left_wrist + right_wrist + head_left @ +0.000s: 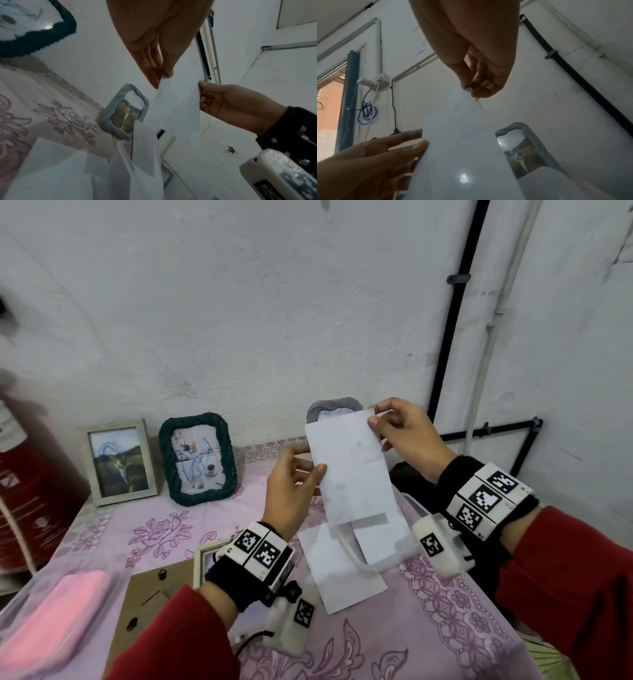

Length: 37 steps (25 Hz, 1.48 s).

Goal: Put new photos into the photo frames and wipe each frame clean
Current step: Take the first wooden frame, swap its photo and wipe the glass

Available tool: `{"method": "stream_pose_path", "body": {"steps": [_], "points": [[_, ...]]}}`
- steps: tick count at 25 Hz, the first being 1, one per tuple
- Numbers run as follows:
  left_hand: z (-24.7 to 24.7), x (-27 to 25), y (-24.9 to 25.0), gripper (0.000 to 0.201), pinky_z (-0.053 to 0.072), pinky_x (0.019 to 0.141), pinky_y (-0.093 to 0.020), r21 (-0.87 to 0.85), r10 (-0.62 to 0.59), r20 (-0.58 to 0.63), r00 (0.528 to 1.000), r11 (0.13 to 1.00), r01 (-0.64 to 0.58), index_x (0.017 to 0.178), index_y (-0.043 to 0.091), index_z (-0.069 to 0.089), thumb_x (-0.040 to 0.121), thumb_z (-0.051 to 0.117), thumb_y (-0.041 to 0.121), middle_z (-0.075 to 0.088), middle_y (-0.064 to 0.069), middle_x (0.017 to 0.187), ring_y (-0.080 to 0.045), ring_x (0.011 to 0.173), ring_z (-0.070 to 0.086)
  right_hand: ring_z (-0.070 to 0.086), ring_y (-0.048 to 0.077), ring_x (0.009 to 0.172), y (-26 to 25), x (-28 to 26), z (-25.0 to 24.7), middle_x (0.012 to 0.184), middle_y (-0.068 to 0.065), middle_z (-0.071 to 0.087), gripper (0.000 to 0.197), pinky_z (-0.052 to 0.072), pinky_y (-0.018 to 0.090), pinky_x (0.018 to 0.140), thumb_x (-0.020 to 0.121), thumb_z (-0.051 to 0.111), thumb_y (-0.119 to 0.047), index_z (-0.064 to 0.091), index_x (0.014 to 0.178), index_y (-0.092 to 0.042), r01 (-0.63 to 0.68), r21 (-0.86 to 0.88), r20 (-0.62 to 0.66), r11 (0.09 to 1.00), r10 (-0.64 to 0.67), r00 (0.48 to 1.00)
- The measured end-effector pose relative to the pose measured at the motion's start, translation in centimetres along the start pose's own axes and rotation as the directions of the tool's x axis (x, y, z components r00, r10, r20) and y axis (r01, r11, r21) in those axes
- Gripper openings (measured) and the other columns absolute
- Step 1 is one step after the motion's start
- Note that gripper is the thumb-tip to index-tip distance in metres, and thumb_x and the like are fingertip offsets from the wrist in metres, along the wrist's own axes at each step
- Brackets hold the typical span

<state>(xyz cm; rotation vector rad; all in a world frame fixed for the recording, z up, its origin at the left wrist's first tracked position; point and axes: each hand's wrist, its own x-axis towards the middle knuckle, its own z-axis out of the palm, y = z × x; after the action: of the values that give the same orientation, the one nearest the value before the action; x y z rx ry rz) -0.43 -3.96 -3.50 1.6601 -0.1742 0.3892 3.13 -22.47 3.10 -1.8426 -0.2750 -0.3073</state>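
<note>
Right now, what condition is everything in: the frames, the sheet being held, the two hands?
White sheet: held up above the table, blank side facing the head camera.
Left hand: pinches the sheet's left edge.
Right hand: pinches its top right corner.
Wooden frame: upright, photo inside.
Green rope frame: upright, photo inside.
Grey rope frame: upright, photo inside.
Cardboard backing: flat on the table, off its frame.

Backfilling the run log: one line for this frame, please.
stage: photo handling | left hand: pinches white photo sheet | right hand: pinches its top corner | open frame back: flat on table
</note>
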Motion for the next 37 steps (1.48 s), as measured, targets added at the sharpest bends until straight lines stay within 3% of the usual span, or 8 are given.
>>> {"method": "stream_pose_path", "body": {"steps": [6, 10, 14, 20, 24, 29, 35, 37], "points": [[-5.4, -1.0, 0.5, 0.028, 0.056, 0.07, -0.046, 0.056, 0.038, -0.047, 0.998, 0.998, -0.035, 0.109, 0.021, 0.052, 0.087, 0.062, 0.006, 0.057, -0.01, 0.083, -0.026, 0.076, 0.06, 0.053, 0.013, 0.06, 0.0, -1.3, 4.4, 0.072, 0.002, 0.055, 0.035, 0.049, 0.029, 0.056, 0.084, 0.059, 0.003, 0.05, 0.115, -0.012, -0.038, 0.051, 0.145, 0.998, 0.03, 0.989], [-9.4, -2.0, 0.5, 0.03, 0.056, 0.073, -0.052, 0.081, 0.018, -0.099, 0.995, 0.997, -0.01, 0.115, 0.01, 0.052, 0.086, 0.061, 0.003, 0.056, -0.018, 0.084, -0.041, 0.081, 0.061, 0.053, 0.014, 0.065, 0.2, -2.8, 8.3, 0.075, 0.001, 0.054, 0.048, 0.053, 0.04, 0.069, 0.082, 0.063, 0.002, 0.044, 0.122, -0.014, -0.005, -0.013, 0.274, 1.0, 0.008, 0.962], [-13.3, -3.1, -0.4, 0.037, 0.056, 0.072, -0.053, 0.145, -0.065, -0.109, 0.992, 0.986, 0.08, 0.12, 0.006, 0.05, 0.085, 0.063, 0.003, 0.057, -0.027, 0.092, -0.044, 0.086, 0.062, 0.057, 0.019, 0.063, 0.2, -4.1, 11.9, 0.078, 0.003, 0.052, 0.048, 0.057, 0.048, 0.065, 0.08, 0.066, 0.001, 0.042, 0.117, -0.017, -0.039, -0.029, 0.352, 0.999, 0.046, 0.935], [-17.3, -5.9, -2.1, 0.061, 0.06, 0.063, -0.037, 0.263, -0.208, 0.013, 0.978, 0.944, 0.197, 0.132, 0.025, 0.038, 0.083, 0.064, -0.001, 0.053, -0.006, 0.089, -0.014, 0.065, 0.061, 0.056, 0.013, 0.055, 1.4, -5.9, 15.8, 0.083, 0.003, 0.047, 0.088, 0.052, 0.027, 0.047, 0.073, 0.07, 0.005, 0.023, 0.139, -0.033, 0.0, -0.135, 0.496, 0.991, 0.067, 0.866], [-17.8, -7.0, -3.3, 0.081, 0.059, 0.07, -0.042, 0.32, -0.299, 0.087, 0.95, 0.912, 0.258, 0.139, 0.036, 0.028, 0.08, 0.063, -0.008, 0.046, -0.007, 0.087, -0.026, 0.068, 0.061, 0.055, 0.014, 0.057, 2.7, -7.0, 16.9, 0.079, 0.0, 0.047, 0.084, 0.051, 0.025, 0.05, 0.072, 0.068, 0.006, 0.029, 0.139, -0.025, 0.089, -0.218, 0.526, 0.972, 0.041, 0.849], [-17.9, -7.6, -4.7, 0.078, 0.054, 0.083, -0.046, 0.403, -0.319, 0.124, 0.939, 0.881, 0.246, 0.139, 0.028, 0.033, 0.078, 0.066, -0.006, 0.046, -0.007, 0.085, -0.02, 0.065, 0.054, 0.057, 0.014, 0.059, 4.1, -7.9, 17.3, 0.078, 0.001, 0.049, 0.077, 0.055, 0.03, 0.047, 0.072, 0.066, 0.01, 0.031, 0.131, -0.026, 0.04, -0.201, 0.585, 0.979, 0.087, 0.806], [-18.2, -7.9, -5.5, 0.078, 0.052, 0.067, -0.018, 0.513, -0.333, 0.158, 0.93, 0.832, 0.211, 0.138, 0.023, 0.036, 0.073, 0.073, -0.001, 0.049, -0.001, 0.086, -0.01, 0.069, 0.055, 0.052, 0.0, 0.061, 5.7, -7.9, 17.2, 0.083, -0.007, 0.045, 0.082, 0.043, 0.012, 0.056, 0.07, 0.072, 0.001, 0.029, 0.135, -0.026, 0.104, -0.245, 0.687, 0.964, 0.097, 0.721], [-18.2, -7.9, -5.9, 0.081, 0.05, 0.077, -0.021, 0.576, -0.332, 0.161, 0.929, 0.796, 0.185, 0.139, 0.024, 0.036, 0.071, 0.075, 0.004, 0.05, -0.001, 0.095, -0.013, 0.083, 0.054, 0.048, 0.004, 0.067, 6.4, -7.9, 17.3, 0.084, -0.008, 0.044, 0.085, 0.041, 0.009, 0.058, 0.07, 0.074, -0.004, 0.027, 0.138, -0.025, 0.132, -0.283, 0.692, 0.95, 0.108, 0.713]]}}
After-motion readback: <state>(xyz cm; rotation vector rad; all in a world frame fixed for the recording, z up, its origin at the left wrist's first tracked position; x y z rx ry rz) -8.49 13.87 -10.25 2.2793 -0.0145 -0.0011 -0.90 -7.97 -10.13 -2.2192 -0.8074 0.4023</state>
